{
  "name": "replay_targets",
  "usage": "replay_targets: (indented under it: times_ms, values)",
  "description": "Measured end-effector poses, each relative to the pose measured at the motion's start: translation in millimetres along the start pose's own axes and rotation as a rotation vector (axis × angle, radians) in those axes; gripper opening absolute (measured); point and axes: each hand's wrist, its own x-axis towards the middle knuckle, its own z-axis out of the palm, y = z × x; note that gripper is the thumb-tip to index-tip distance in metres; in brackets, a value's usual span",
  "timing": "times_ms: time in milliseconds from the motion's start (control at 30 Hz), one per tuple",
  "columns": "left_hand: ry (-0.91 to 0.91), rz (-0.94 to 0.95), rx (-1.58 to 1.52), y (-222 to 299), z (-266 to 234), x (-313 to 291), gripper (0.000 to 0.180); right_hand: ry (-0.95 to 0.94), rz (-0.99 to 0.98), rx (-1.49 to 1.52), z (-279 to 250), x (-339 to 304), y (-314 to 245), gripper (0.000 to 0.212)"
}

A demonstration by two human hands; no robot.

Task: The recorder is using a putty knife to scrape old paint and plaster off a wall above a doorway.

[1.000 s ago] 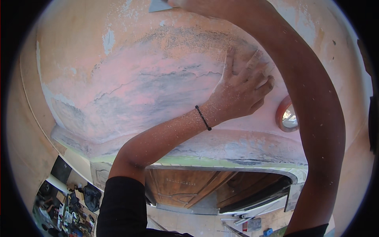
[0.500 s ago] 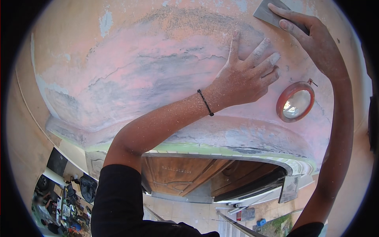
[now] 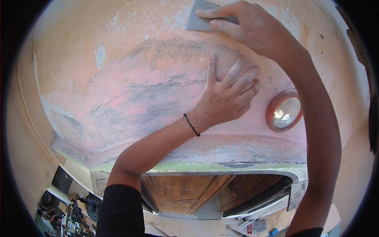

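Note:
My right hand (image 3: 256, 29) grips a flat grey rectangular sheet (image 3: 200, 16) against the upper wall; I cannot tell whether it is a scraper plate or sandpaper. Lower down, my left hand (image 3: 229, 94) rests on the wall (image 3: 158, 91) with its fingers spread and nothing in it. Pale dust and flecks cover the left hand and forearm, and a dark cord bracelet (image 3: 191, 125) circles that wrist. Around the hands the wall is patchy pink, grey and orange, with a crack running across it and white spots where paint has come off.
A round red-rimmed lamp (image 3: 285, 113) is fixed on the wall, partly behind my right forearm. Below are a rounded ledge (image 3: 233, 148) and a wooden door (image 3: 179, 193). A person (image 3: 49, 216) is far below at lower left, beside cluttered items. A blue object (image 3: 273, 232) lies at lower right.
My right hand has moved left across the upper wall with the grey sheet. The view has shifted a little; my left hand keeps its place on the wall.

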Motion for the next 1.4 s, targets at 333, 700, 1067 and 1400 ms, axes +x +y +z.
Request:
replay_targets:
  times_ms: [333, 700, 1067, 1400]
  values:
    - [-0.049, -0.023, -0.046, 7, -7, 6, 0.036, 0.02, -0.022, 0.007, 11, 78, -59, 0.031]
    - [-0.049, -0.045, -0.038, 3, -10, 6, 0.036, 0.046, 0.005, -0.093, -21, 10, -9, 0.036]
    - [0.002, -0.034, -0.122, 6, -1, 7, 0.029, -0.011, 0.046, -0.108, -40, 46, -34, 0.037]
    - [-0.037, -0.047, -0.01, 0, -12, 2, 0.03, 0.007, 0.149, -0.095, -44, -33, 44, 0.037]
